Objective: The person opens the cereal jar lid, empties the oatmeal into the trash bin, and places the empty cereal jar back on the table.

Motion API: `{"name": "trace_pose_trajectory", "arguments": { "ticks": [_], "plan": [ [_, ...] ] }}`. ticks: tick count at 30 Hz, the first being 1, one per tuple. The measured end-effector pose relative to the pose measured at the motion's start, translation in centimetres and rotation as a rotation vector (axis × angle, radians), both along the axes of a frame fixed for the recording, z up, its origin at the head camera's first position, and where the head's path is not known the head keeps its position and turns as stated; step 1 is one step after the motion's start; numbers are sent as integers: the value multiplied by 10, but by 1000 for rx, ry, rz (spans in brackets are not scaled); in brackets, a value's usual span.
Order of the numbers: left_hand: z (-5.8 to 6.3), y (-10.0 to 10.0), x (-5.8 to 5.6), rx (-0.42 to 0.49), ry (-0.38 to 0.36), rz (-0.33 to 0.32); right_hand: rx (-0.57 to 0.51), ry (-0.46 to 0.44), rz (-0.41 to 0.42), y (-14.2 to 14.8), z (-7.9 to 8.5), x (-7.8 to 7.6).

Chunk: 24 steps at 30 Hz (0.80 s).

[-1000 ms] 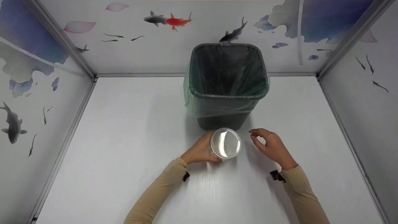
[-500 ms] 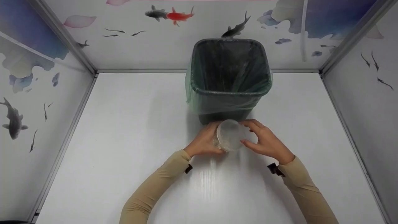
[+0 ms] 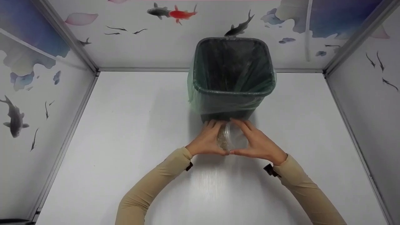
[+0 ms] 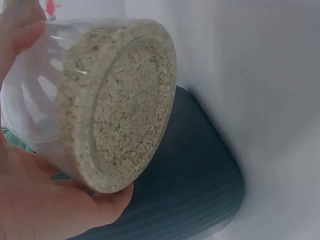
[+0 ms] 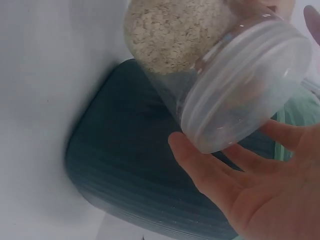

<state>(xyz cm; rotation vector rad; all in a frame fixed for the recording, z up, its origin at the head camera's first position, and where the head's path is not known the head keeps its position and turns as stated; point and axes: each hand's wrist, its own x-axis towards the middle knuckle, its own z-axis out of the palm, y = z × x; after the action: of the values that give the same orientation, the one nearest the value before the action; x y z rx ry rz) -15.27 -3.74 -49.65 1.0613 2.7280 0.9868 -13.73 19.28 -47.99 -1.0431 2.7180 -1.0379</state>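
A clear plastic jar (image 3: 222,140) is tipped over, its base towards the left and its lid (image 3: 237,139) towards the right. Pale flakes that look like oats (image 4: 132,100) fill its base end. My left hand (image 3: 206,140) grips the jar's body, with the fingers along the far side and the thumb on the near side. My right hand (image 3: 257,142) spans the translucent lid, fingertips at its far rim and thumb at its near rim. In the right wrist view the fingers (image 5: 195,165) lie right at the lid's edge, the palm apart from its face.
Just beyond the hands stands a dark bin (image 3: 225,115) lined with a green bag (image 3: 200,101). The white table (image 3: 140,125) is enclosed by walls with painted fish (image 3: 182,14). A dark object (image 3: 15,221) shows at the lower left corner.
My right hand has come in from the right and now spans the lid. The jar, first with its lid facing up, has tilted to the right in my left hand.
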Motion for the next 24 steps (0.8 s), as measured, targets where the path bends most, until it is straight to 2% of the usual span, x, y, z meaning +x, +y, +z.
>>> {"name": "trace_pose_trajectory", "arguments": {
  "ticks": [4, 8, 11, 16, 24],
  "plan": [
    [1, -2, 0, 1, -13, -15, -40, 27, 17, 0, -4, 0],
    [0, -4, 0, 12, -74, -51, -67, 55, 53, 1, -7, 1],
    [-2, -4, -3, 14, -123, -80, -68, 78, 73, 1, -8, 1],
    [-5, -5, -5, 1, -133, -132, -64, 119, 101, 0, -10, 3],
    [-2, -9, -6, 10, -200, -170, -47, 197, 114, -2, -10, 8]
  ]
}}
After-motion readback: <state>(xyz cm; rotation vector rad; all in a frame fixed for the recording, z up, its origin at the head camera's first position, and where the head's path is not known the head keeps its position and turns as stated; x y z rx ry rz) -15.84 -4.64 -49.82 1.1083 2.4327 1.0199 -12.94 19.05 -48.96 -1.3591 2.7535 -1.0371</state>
